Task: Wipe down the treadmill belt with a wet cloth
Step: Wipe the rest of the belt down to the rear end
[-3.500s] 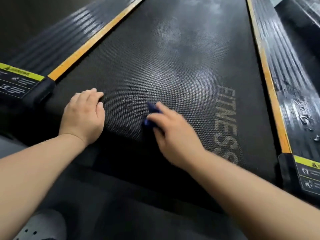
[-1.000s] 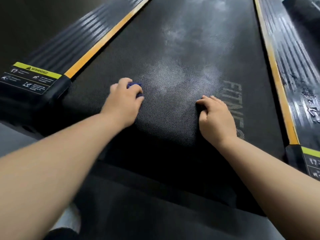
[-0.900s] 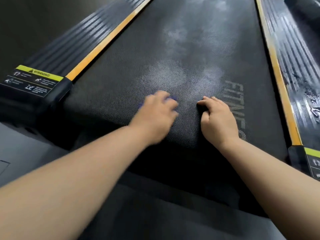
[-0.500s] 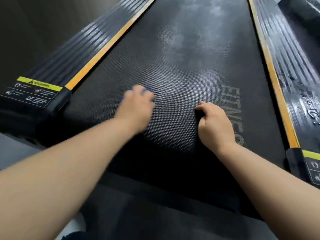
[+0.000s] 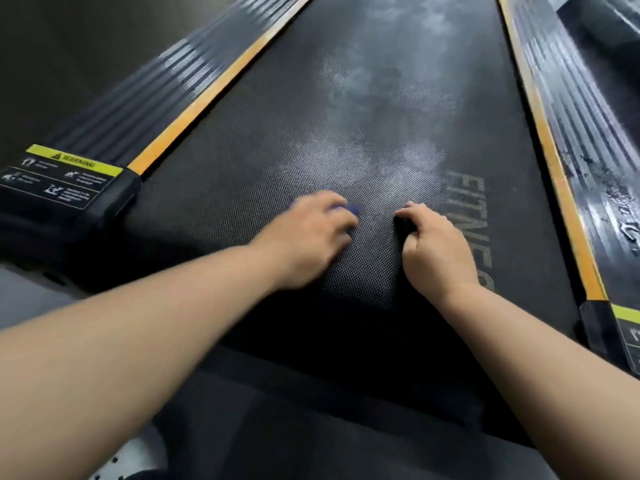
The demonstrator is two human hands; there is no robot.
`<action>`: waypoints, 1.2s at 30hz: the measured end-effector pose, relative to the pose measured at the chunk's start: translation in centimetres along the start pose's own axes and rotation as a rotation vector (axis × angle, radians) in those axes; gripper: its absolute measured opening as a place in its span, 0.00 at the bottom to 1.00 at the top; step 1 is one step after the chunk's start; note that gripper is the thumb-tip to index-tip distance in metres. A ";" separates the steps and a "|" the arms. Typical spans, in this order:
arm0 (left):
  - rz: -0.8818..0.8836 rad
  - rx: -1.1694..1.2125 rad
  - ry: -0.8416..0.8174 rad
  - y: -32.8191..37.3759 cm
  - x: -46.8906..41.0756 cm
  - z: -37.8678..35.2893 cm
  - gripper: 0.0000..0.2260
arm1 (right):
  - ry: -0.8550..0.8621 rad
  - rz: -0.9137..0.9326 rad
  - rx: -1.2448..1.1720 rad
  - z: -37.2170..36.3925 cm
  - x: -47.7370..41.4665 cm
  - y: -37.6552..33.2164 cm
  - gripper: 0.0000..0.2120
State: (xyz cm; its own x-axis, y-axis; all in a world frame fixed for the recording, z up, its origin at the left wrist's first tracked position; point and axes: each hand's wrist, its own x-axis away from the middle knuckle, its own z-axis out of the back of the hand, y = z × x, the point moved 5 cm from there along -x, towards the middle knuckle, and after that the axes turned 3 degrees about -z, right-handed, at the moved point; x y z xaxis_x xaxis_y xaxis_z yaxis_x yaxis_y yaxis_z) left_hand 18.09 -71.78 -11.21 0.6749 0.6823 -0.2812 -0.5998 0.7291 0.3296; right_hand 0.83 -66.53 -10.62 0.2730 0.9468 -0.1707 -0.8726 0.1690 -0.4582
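Observation:
The black textured treadmill belt point(image 5: 363, 126) runs away from me, with pale dusty smears along its middle and grey lettering at the right. My left hand point(image 5: 308, 237) is blurred with motion at the belt's near end and holds a small blue cloth point(image 5: 351, 209) against it; only a corner shows past the fingers. My right hand point(image 5: 436, 251) rests on the belt just right of it, fingers curled under, holding nothing I can see.
Ribbed black side rails with orange strips flank the belt, the left rail point(image 5: 180, 81) and the right rail point(image 5: 588, 133), which carries water drops. Yellow warning labels point(image 5: 65, 174) sit on the rear end caps. A white shoe point(image 5: 128, 459) shows at the bottom left.
The cloth passed from my right hand to my left. The left hand has been rubbing side to side and now sits further right, close to the right hand, which stayed still.

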 end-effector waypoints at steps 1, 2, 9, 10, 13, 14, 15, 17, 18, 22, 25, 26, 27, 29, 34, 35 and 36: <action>-0.084 0.003 -0.046 1.3 -0.1 -0.4 0.14 | -0.001 -0.008 -0.010 0.2 0.0 0.0 0.19; -0.116 -0.022 -0.072 0.8 -0.5 0.0 0.13 | -0.006 -0.015 -0.024 0.3 0.0 0.0 0.19; 0.543 -0.180 0.013 -12.6 0.3 4.8 0.13 | -0.025 -0.027 -0.031 -1.1 -1.9 -1.2 0.19; 0.489 -0.154 0.020 -10.8 -0.3 3.8 0.14 | -0.035 -0.032 -0.037 -1.6 -2.7 -1.8 0.19; 0.199 -0.013 0.008 -3.4 -1.6 0.6 0.14 | -0.044 -0.035 -0.026 -2.8 -4.9 -3.0 0.19; 0.087 0.022 -0.027 -2.2 -1.7 0.0 0.13 | -0.031 -0.047 -0.022 -3.0 -5.4 -3.0 0.19; 0.007 0.048 -0.066 -2.3 -1.9 0.1 0.13 | -0.017 -0.064 -0.024 -3.1 -5.6 -2.8 0.19; 0.021 0.003 -0.078 -6.5 -2.5 1.6 0.12 | 0.000 -0.084 -0.020 -3.3 -5.6 -2.6 0.18; 0.121 -0.052 -0.056 -9.6 -2.7 2.7 0.12 | 0.008 -0.079 -0.013 -3.4 -5.5 -2.6 0.17; 0.496 -0.168 0.038 -15.4 -2.6 4.6 0.12 | 0.004 -0.074 -0.006 -3.4 -5.5 -2.9 0.17; 0.421 -0.084 0.100 -11.4 -4.1 2.9 0.12 | -0.018 -0.079 -0.013 -3.3 -5.6 -3.1 0.18; 0.318 -0.014 0.075 -9.8 -4.9 2.0 0.12 | -0.017 -0.079 -0.010 -3.2 -5.6 -3.1 0.18; 0.197 0.058 0.016 -8.2 -5.7 1.3 0.12 | -0.014 -0.077 -0.004 -3.2 -5.6 -3.1 0.18; -0.016 0.078 -0.094 -6.3 -6.8 0.6 0.13 | -0.019 -0.063 0.008 -3.3 -5.9 -2.9 0.18; 0.431 -0.141 -0.032 -15.1 -7.7 3.7 0.13 | -0.032 -0.074 -0.030 -3.6 -6.0 -2.7 0.18; 0.523 -0.156 0.002 -16.2 -7.5 4.0 0.13 | -0.024 -0.070 -0.030 -3.6 -6.0 -2.7 0.18; 0.561 -0.161 0.029 -16.0 -7.6 4.0 0.13 | -0.019 -0.067 -0.029 -3.7 -6.1 -2.6 0.17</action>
State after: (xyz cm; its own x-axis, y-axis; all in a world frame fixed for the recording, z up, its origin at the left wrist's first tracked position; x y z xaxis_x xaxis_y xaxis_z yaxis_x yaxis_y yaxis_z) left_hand 24.27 -88.82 -10.76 0.2244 0.9660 -0.1280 -0.9214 0.2531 0.2948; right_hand 2.95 -73.72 -11.60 0.3226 0.9387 -0.1220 -0.8405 0.2248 -0.4930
